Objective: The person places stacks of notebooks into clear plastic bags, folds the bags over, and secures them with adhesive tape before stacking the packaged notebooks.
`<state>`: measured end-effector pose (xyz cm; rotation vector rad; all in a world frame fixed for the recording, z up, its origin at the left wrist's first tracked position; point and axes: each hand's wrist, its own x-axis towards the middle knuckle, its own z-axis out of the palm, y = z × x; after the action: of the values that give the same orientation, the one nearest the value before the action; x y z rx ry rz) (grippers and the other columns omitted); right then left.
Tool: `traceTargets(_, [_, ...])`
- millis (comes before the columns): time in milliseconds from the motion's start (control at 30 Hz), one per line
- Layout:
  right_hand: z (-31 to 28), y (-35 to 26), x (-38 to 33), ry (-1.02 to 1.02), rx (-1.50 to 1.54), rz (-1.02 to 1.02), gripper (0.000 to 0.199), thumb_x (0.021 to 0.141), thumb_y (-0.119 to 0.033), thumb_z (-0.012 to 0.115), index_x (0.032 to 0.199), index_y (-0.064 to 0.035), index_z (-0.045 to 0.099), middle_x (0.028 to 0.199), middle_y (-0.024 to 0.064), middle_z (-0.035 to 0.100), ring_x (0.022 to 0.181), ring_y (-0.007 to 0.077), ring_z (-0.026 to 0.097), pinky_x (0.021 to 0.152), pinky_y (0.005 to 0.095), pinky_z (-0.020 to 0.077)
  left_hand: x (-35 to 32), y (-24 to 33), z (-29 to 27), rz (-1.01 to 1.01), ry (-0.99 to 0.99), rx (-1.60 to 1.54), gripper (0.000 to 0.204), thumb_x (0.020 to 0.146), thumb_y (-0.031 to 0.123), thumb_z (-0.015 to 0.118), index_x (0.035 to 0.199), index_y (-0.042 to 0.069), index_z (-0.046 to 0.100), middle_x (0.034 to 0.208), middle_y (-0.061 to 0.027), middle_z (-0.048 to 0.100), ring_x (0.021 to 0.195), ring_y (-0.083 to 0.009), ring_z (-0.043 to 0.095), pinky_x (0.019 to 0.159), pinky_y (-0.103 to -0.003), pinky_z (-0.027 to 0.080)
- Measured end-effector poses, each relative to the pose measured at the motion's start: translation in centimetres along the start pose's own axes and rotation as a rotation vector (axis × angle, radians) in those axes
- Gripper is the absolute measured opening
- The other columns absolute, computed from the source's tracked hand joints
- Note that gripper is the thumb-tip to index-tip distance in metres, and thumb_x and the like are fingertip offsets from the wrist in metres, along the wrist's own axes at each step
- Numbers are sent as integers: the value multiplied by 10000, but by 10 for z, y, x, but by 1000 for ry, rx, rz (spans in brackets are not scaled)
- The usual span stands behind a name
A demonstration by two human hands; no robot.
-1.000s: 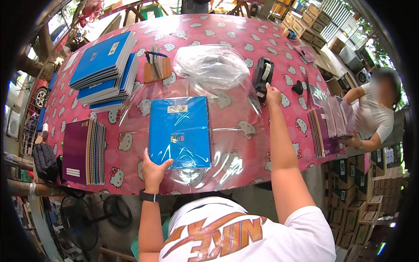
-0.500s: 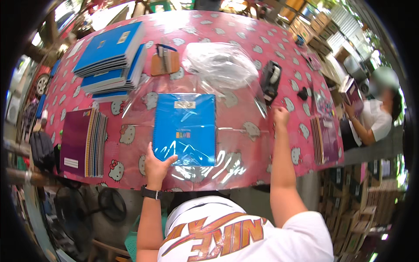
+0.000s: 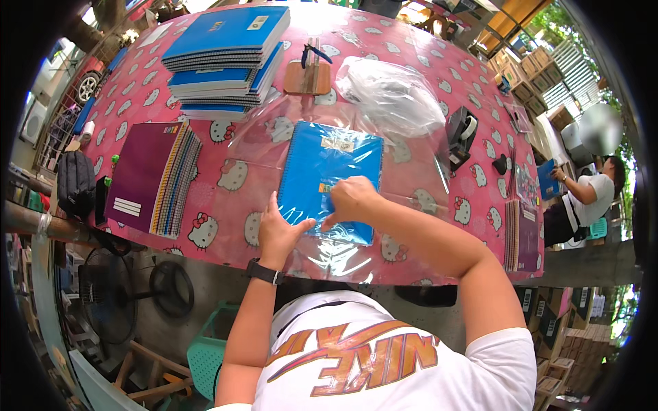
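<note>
A blue spiral notebook (image 3: 329,161) lies at the middle of the table, with clear glossy plastic film (image 3: 418,164) spread around it and shining over its lower part. My left hand (image 3: 279,229) rests at the notebook's lower left corner, thumb and fingers spread apart, a dark watch on its wrist. Over the lower middle of the cover is my right hand (image 3: 353,200), its fingers curled closed and turned down against the film. Whatever those fingers may hold is hidden.
Blue notebooks (image 3: 226,34) are stacked at the far left, purple notebooks (image 3: 147,175) nearer. Behind the film are a wooden block with a blue-handled tool (image 3: 308,77), crumpled plastic (image 3: 394,96) and a black tape dispenser (image 3: 460,137). More purple notebooks (image 3: 526,236) and a person (image 3: 588,195) are at right.
My right hand has swung left from beside the tape dispenser onto the notebook's cover. My left hand stays at the lower left corner. The whole view has shifted.
</note>
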<state>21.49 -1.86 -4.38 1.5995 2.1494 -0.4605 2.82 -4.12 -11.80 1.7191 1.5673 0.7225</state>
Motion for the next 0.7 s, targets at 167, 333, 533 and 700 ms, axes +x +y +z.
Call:
traceTargets(167, [12, 70, -24, 147, 34, 205, 524, 618, -538, 751, 851, -71, 703, 872, 93, 675, 843, 261, 647, 740, 356, 497, 12, -9, -13, 26, -100, 38, 1035, 591, 495, 807, 1336, -57, 347, 1245, -266, 498, 1150, -367, 502, 945, -400, 420])
traceTargets(333, [101, 67, -24, 712, 1134, 339, 678, 714, -443, 735, 1149, 27, 512, 1039, 198, 599, 985, 328, 571, 855, 402, 453, 72, -28, -6, -148, -289, -758, 911, 759, 448, 722, 1404, -14, 274, 1307, -209, 466, 1169, -244, 493, 961, -332, 404])
traceTargets(533, [92, 2, -53, 755, 1297, 366, 786, 703, -474, 725, 1233, 35, 445, 1208, 261, 477, 1176, 400, 409, 975, 483, 341, 73, -14, -17, -31, -665, -1075, 757, 861, 328, 632, 1429, 29, 230, 1372, -127, 402, 1206, -228, 453, 975, -345, 412])
traceTargets(700, [41, -15, -187, 1105, 1464, -22, 539, 836, -335, 637, 1197, 38, 491, 1086, 182, 579, 953, 272, 566, 897, 367, 428, 14, 16, 17, -75, -888, -1344, 872, 833, 525, 583, 1428, 19, 195, 1407, -140, 356, 1249, -270, 418, 982, -458, 426])
